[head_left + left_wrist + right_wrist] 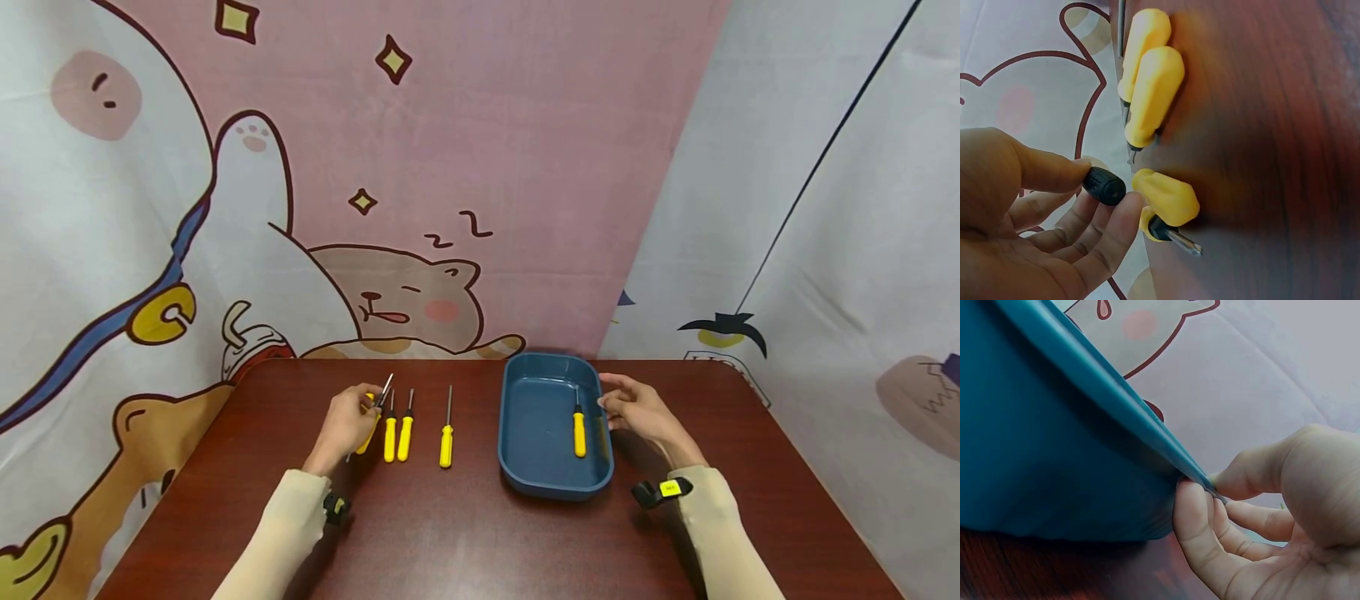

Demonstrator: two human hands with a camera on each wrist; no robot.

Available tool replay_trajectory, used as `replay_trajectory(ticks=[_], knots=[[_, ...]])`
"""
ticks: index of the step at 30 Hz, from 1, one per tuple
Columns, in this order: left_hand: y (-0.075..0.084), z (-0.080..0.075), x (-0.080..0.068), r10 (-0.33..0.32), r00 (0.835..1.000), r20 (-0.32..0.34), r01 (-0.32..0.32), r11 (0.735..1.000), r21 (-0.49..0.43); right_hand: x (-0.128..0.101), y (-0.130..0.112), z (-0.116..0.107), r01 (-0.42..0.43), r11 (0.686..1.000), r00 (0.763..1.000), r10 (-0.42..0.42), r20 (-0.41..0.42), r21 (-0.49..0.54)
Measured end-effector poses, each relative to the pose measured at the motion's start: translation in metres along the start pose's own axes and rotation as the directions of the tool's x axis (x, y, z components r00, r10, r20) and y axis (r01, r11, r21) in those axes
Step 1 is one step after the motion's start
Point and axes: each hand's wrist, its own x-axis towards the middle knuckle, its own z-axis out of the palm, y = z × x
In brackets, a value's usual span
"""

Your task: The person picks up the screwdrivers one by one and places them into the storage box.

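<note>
Black-handled screwdriver (1104, 185) is in my left hand (345, 425), its grip narrow, thumb and fingertips pinching the handle near the left end of the row on the desk (450, 537). Yellow screwdrivers (390, 442) lie close by, so I'd lift straight up, clear of their handles, and pinch firmly, since such a small hold may let the shaft swing. My right hand (641, 408) pinches the rim of the blue box (536, 433); light pressure there should steady it without tipping.
</note>
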Motion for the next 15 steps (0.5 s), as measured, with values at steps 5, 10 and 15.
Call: replay_trajectory(ticks=[5,10,15], knots=[[0.004,0.002,-0.001,0.018,1.000,-0.019,-0.018,1.000,-0.005,0.002,0.001,0.000,-0.012,1.000,1.000,0.012,-0.007,-0.001],[0.009,0.004,-0.002,0.032,0.999,-0.025,-0.033,0.999,-0.023,0.000,-0.001,-0.001,-0.012,1.000,1.000,0.012,-0.004,0.003],[0.014,0.007,-0.003,0.050,0.998,-0.027,-0.051,0.998,-0.033,-0.001,-0.002,0.000,-0.004,1.000,1.000,0.004,0.004,0.009]])
